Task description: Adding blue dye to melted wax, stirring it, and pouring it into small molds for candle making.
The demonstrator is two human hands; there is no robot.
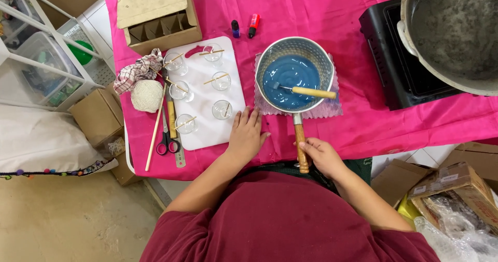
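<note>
1. Two bare hands are at the lower middle of the frame, over a pink tablecloth.
2. The right hand is closed around the wooden handle of a small metal saucepan, gripping it near its lower end.
3. The saucepan sits at the centre of the frame on a crinkled mat and holds a blue liquid; a stirrer with a wooden grip lies in it, leaning on the right rim.
4. The left hand lies flat and open, palm down, fingers spread, holding nothing; it rests on the lower right corner of a white board, just left of the saucepan.
5. The board carries six small clear glasses, most with a thin stick laid across the rim.
6. Left of the board lie scissors, a long wooden rod, a ball of string and a checked cloth.
7. Upper left is a cardboard box; two small bottles lie near it.
8. Upper right, a large grey pot stands on a black stove.
</note>
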